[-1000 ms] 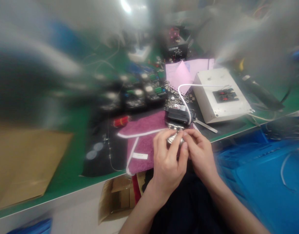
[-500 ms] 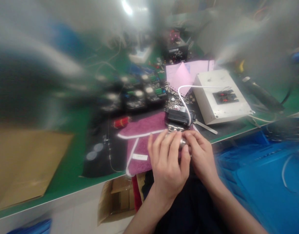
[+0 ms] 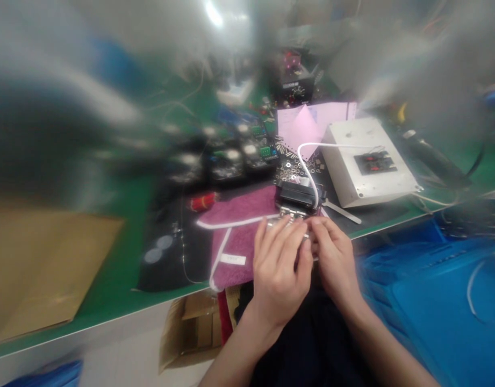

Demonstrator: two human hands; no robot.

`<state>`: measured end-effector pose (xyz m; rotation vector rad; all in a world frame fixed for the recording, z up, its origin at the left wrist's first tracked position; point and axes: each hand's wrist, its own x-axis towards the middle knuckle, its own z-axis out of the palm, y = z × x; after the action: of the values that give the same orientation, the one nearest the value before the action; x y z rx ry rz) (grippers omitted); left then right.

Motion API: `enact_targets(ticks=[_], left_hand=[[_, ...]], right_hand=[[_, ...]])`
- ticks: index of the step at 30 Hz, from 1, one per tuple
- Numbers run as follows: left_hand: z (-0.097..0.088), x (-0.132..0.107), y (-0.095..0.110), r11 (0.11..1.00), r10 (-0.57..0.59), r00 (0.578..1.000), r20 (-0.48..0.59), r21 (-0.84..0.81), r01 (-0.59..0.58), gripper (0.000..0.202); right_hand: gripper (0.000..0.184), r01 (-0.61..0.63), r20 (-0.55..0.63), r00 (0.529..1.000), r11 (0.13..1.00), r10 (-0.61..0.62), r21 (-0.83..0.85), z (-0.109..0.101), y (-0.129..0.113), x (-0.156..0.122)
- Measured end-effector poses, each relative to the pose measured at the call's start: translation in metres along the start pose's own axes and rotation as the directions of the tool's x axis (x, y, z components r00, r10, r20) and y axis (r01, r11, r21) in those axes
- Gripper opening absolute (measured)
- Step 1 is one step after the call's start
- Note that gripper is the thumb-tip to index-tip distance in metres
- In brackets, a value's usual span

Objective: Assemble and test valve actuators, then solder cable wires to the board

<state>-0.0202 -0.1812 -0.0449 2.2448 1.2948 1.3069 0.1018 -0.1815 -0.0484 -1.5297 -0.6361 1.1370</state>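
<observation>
My left hand (image 3: 281,263) bends over a small metal piece in front of the black device (image 3: 298,194), its fingers covering most of that piece. Close beside it, the fingertips of my right hand (image 3: 332,250) pinch at the same spot from the right. Only silvery bits of the metal part (image 3: 288,212) show, so I cannot make out its kind. A white cable (image 3: 309,172) runs from the black device to the white box (image 3: 370,185). Beneath the hands lies a purple cloth (image 3: 241,274) with white edging.
Several black units with circuit boards (image 3: 231,161) stand at the back left. Loose metal parts (image 3: 287,169) lie behind the device, near pink paper (image 3: 303,129). A red roll (image 3: 202,201) rests on the black mat (image 3: 162,274). A flat metal strip (image 3: 343,212) lies right.
My left hand has shifted slightly right, and its fingers now cover more of the round metal part that showed between the hands. My right hand stays nearly in place.
</observation>
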Motion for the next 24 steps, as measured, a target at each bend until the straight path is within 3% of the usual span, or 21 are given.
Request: enact_targets(ticks=[5,9,11,14,19,24], left_hand=[[0.002,0.001,-0.001,0.999,-0.024,1.0,-0.015,0.045,0.025,0.04],[0.0,0.003,-0.001,0.999,0.019,1.0,0.016,0.047,-0.02,0.035],[-0.002,0.003,-0.002,0.997,0.02,1.0,0.016,0.072,-0.021,0.034],[-0.002,0.002,-0.007,0.997,0.068,0.996,0.056,0.041,-0.07,0.033],[0.001,0.0,-0.014,0.988,0.116,0.992,0.041,0.101,-0.119,0.039],[0.001,0.003,-0.018,0.974,0.189,0.982,0.029,0.121,-0.191,0.04]], right_hand=[[0.039,0.08,-0.008,0.997,0.993,-0.081,-0.087,-0.001,0.001,-0.001],[0.033,0.24,-0.034,0.965,0.933,-0.259,-0.269,-0.015,0.0,-0.003],[0.028,0.336,-0.098,0.91,0.856,-0.402,-0.393,-0.031,0.0,-0.002],[0.02,0.409,-0.142,0.792,0.689,-0.594,-0.599,-0.062,0.0,0.006],[0.014,0.473,0.037,0.662,0.379,-0.748,-0.796,-0.103,-0.005,0.022],[0.02,0.329,-0.083,0.566,0.317,-0.82,-0.889,-0.141,-0.016,0.038]])
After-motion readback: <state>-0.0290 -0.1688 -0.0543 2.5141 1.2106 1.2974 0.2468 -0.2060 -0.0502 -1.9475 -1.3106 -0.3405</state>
